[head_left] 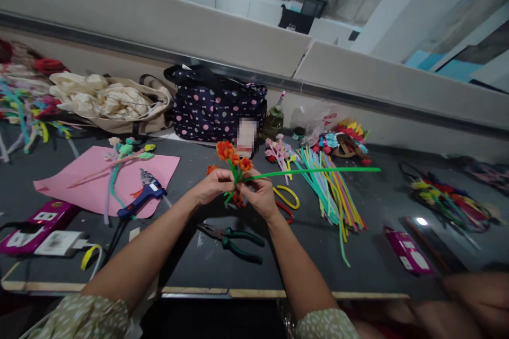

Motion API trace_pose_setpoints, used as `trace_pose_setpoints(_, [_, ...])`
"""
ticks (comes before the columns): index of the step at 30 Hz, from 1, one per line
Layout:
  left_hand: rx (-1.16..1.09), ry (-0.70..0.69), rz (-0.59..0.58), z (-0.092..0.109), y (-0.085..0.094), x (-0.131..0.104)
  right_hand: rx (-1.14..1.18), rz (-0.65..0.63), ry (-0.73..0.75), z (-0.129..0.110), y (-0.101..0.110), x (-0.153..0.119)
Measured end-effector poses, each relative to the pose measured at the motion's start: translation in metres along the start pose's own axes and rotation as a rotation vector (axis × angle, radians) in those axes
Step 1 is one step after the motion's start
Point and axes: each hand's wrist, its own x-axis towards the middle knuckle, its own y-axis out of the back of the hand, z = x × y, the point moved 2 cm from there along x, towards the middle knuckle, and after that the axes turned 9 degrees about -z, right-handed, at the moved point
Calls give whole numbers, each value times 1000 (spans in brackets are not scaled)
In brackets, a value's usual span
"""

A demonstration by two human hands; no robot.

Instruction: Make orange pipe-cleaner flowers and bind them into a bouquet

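Note:
Both hands meet above the middle of the dark table. My left hand pinches the green stems of a bunch of orange fuzzy flowers. Close beside it, my right hand is closed on a long green pipe cleaner, which sticks out to the right from the bunch. More orange petals show below the fingers. Pliers with green handles lie on the table below the hands. Scissors with yellow and red handles are partly hidden behind my right hand.
A pink sheet bears a blue glue gun on the left. Loose colourful pipe cleaners lie right of centre. A dotted dark bag and a green bottle stand behind. Another person's arm is at bottom right.

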Motion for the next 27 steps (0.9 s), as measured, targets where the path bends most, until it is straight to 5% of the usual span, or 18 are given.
trace_pose_setpoints(14, [153,-171,317,3,-9,11,-118,275,-84,11,-1,1])
trace_pose_setpoints(27, [154,-178,319,6,-11,9,39,295,-103,15,-7,-1])
